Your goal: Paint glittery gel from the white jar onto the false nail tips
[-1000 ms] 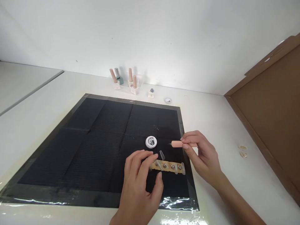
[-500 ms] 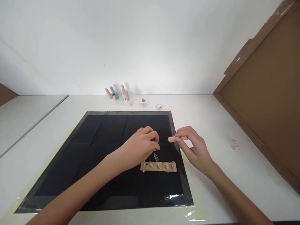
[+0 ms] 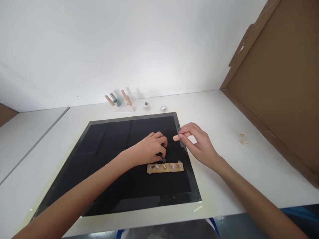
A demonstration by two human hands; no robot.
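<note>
My left hand [image 3: 152, 148] hovers over the black mat [image 3: 112, 139], fingers curled in. A small clear false nail tip [image 3: 163, 159] shows at its thumb and fingertips, which look closed on one end of it. My right hand [image 3: 196, 141] pinches a peach nail polish brush cap [image 3: 176, 137] by its handle, pointing left toward the left hand; its bristles are hard to make out. Just below the left hand lies a yellowish strip [image 3: 167, 168] bearing several clear nail tips on small round mounts.
At the back, a clear holder [image 3: 134, 103] carries several nail polish bottles [image 3: 126, 99]. Right of it are a small bottle without its cap [image 3: 146, 106] and a small white dish [image 3: 163, 108]. Two small round pieces [image 3: 242, 138] lie at right near a cardboard wall [image 3: 274, 99].
The camera view has shifted and tilted. My left fingers have come down onto the nail tip, which lay visible below them before. The brush cap stays in my right hand.
</note>
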